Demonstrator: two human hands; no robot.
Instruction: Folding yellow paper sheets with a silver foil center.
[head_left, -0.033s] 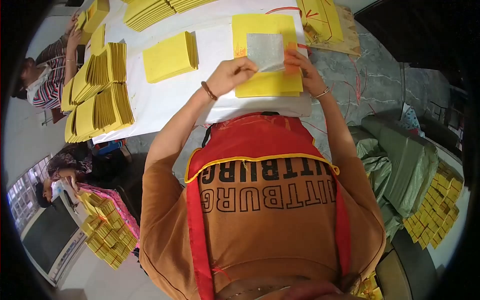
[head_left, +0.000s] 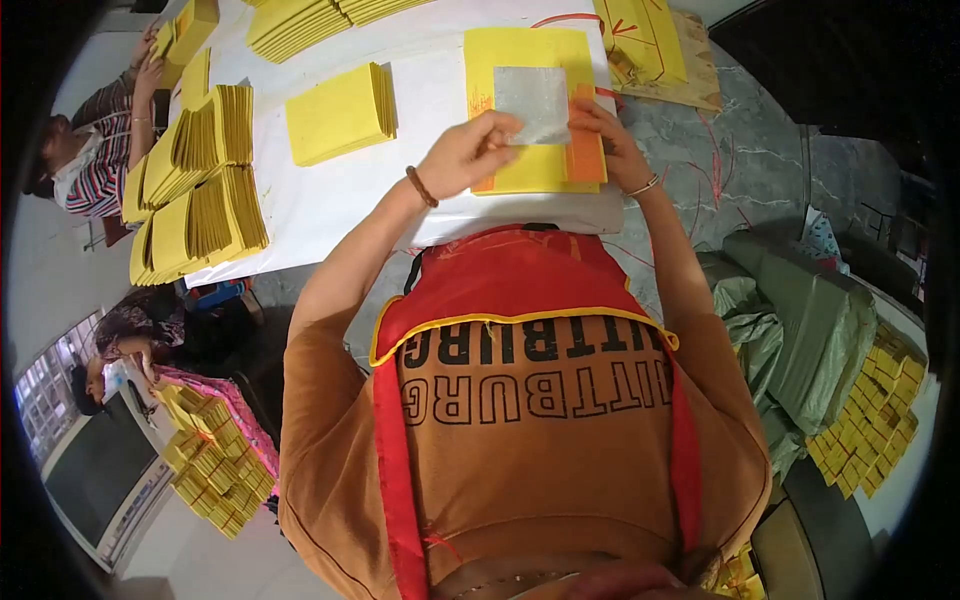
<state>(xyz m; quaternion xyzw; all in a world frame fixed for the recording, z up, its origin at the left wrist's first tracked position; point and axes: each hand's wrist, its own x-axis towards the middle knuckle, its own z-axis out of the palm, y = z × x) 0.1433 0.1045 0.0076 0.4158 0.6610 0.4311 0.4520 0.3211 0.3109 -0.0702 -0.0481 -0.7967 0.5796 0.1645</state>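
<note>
Yellow paper (head_left: 538, 168), long axis near-far, beneath silver square (head_left: 531, 98). Left hand (head_left: 466, 150) released, at square's near-left corner; right hand (head_left: 622, 155) right of square, grip unclear.

Two rows of capital letters (head_left: 540, 392), one solid black, one outlined, across the brown sweatshirt (head_left: 540, 475) chest.
</note>
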